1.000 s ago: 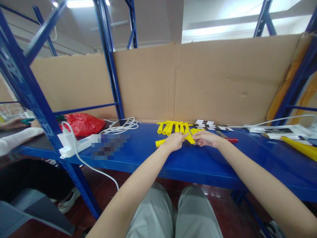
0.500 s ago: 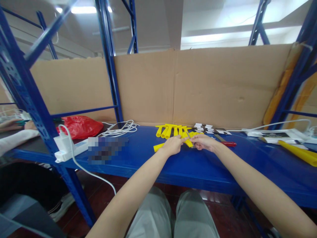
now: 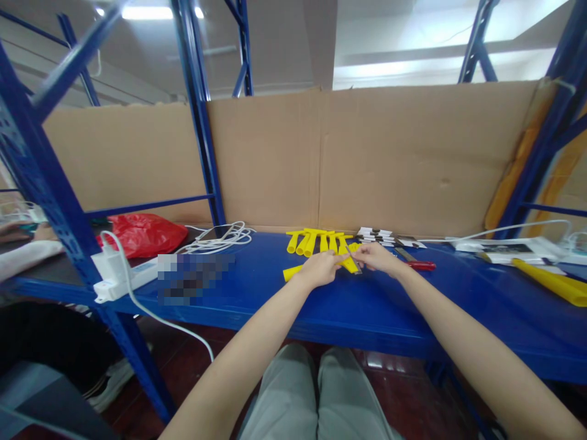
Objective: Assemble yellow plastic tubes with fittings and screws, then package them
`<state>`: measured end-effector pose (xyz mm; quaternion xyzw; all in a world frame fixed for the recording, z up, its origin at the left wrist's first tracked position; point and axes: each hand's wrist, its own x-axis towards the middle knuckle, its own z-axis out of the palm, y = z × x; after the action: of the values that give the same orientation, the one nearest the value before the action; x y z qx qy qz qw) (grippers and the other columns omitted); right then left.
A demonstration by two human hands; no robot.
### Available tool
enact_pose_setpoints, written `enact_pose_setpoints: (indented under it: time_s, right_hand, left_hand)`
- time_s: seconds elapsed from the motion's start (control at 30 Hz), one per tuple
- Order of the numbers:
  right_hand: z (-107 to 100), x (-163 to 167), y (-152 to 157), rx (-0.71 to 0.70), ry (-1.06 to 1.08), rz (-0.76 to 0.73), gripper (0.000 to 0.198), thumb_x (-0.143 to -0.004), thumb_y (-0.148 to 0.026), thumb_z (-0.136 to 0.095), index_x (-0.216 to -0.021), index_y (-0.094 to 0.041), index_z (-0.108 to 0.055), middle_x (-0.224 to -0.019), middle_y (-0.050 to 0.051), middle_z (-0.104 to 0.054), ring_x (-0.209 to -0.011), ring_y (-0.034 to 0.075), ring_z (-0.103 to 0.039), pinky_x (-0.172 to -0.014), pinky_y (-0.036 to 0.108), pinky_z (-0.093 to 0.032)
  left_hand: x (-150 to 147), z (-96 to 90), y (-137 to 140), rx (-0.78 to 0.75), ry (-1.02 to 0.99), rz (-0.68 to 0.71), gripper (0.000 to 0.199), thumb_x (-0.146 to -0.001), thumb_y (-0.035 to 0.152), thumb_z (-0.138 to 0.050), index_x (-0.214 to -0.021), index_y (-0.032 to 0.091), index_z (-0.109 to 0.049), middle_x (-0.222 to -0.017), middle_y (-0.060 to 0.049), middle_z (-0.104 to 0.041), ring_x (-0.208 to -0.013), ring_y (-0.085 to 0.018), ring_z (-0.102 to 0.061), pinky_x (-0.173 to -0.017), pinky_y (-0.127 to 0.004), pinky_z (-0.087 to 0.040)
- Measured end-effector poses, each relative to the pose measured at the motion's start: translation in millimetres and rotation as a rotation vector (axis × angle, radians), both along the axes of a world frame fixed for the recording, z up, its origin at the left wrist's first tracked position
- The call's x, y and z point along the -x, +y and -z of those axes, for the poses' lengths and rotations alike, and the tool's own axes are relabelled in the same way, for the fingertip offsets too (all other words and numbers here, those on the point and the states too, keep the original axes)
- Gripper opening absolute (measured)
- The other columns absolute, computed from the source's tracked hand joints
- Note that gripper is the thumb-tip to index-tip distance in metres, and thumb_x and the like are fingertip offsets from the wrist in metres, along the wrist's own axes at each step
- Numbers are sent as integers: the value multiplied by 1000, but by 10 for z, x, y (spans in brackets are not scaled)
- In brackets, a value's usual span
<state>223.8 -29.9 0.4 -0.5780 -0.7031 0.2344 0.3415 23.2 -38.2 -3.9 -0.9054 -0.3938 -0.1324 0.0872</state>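
My left hand (image 3: pixel 320 269) is closed around a yellow T-shaped plastic handle (image 3: pixel 292 273), whose round end shows left of the hand; a yellow part emerges on its right. Close by, my right hand (image 3: pixel 376 256) pinches a thin, greyish metal strip (image 3: pixel 357 267) against that yellow part; its exact kind is too small to make out. Behind both hands, several more yellow T-shaped handles (image 3: pixel 310 243) lie in a row. Beyond my right hand are stacked black-and-white pieces (image 3: pixel 375 234) and a tool with a red handle (image 3: pixel 420 266).
A yellow cone-like piece (image 3: pixel 550 282) lies at the right of the blue shelf (image 3: pixel 257 305). Left are a white power strip (image 3: pixel 117 286), coiled white cables (image 3: pixel 224 238) and a red plastic bag (image 3: pixel 144 235). Cardboard (image 3: pixel 266 165) stands behind. Another person's sleeve (image 3: pixel 30 261) is at far left.
The right hand's fingers have shifted slightly, and more of the metal strip shows below them. The left hand keeps its hold. The view has moved a little.
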Motion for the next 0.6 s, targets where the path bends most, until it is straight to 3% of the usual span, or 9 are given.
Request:
enact_pose_setpoints:
  time_s: [0.1,0.17,0.23,0.43,0.6]
  right_hand:
    - [-64,-193,57,-219,-275,243,29,-86,-25,-50,-59,-19,-57,-59,4,-63,-56,14,-56,-56,24,-41]
    - [-89,-344,79,-237,-437,425,23,-85,-24,-50,-69,-19,-65,-73,8,-71,-69,19,-64,-62,26,-44]
    - [-86,-487,88,-195,-546,509,20,-85,-23,-52,-80,-19,-71,-87,11,-75,-82,22,-67,-68,26,-45]
    - [-3,-759,124,-99,-651,520,27,-85,-18,-50,-91,-21,-76,-95,10,-76,-90,22,-68,-76,26,-47]
    - [-6,-729,114,-10,-675,559,28,-84,-22,-53,-98,-24,-78,-109,11,-74,-106,27,-65,-87,35,-50]
  left_hand:
    - [-17,-7,-18,29,-7,17,48,-99,24,-43,-146,30,-48,-121,-9,-65,-111,-23,-64,-93,-31,-51]
    - [-18,-8,-20,30,-8,31,47,-99,25,-43,-145,30,-49,-120,-9,-65,-111,-23,-64,-94,-32,-51]
    - [-13,-9,-19,26,-10,36,47,-99,25,-44,-144,31,-50,-120,-9,-66,-112,-23,-64,-95,-33,-50]
    - [-6,-27,-37,35,-21,8,46,-99,26,-44,-144,31,-50,-125,-9,-64,-112,-23,-64,-95,-33,-49]
    - [-2,-33,-35,27,-10,16,46,-99,26,-44,-144,31,-50,-126,-9,-65,-113,-23,-63,-95,-32,-49]
